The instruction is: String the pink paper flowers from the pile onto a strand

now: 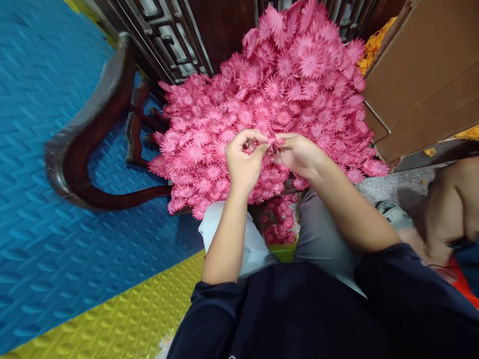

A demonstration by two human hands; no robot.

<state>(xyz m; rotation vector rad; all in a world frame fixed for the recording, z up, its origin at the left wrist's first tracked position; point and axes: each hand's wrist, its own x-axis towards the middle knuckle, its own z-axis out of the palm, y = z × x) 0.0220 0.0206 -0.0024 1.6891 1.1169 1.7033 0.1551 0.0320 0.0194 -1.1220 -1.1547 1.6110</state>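
A small pink artificial flower is pinched between my two hands, partly hidden by the fingers. My left hand is closed, its thumb and forefinger pressed together at the flower's left side. From the right, my right hand grips the same flower with its fingertips. Right behind and below both hands spreads a big heap of pink artificial flowers, with thin pointed petals. More pink flowers lie lower down between my knees, above something yellow-green.
A dark carved wooden armrest curves out on the left over blue floor matting. Yellow matting lies nearer. On the right stands a cardboard box, with orange flowers behind its edge. Another person's leg is at far right.
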